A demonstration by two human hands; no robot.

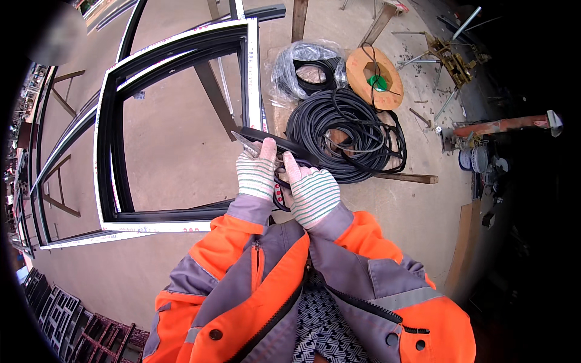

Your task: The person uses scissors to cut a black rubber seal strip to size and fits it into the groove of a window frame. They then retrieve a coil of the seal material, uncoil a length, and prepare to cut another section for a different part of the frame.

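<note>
My left hand (pixel 255 174), in a white glove with green stripes and bare-looking fingertips, is closed around a pointed silver tool (pixel 245 143). The tool's tip points to the far left; its grip is hidden by the fingers. Close beside it, my right hand (pixel 313 190), gloved alike, is closed with its fingers pinching a thin black strip (pixel 279 179). The strip curves down between the hands, and its ends are hard to follow. Just beyond the fingertips lies a dark straight bar (pixel 275 141), reaching from the window frame's corner toward the coil of black strip (pixel 302 130).
A black window frame (pixel 175 227) with white protective film stands at the left, over other long profiles. Beyond the coil are a plastic-wrapped coil (pixel 284 75) and an orange-brown reel (pixel 362 68). Wooden legs, a timber piece (pixel 411 178) and a reddish beam (pixel 502 126) lie about.
</note>
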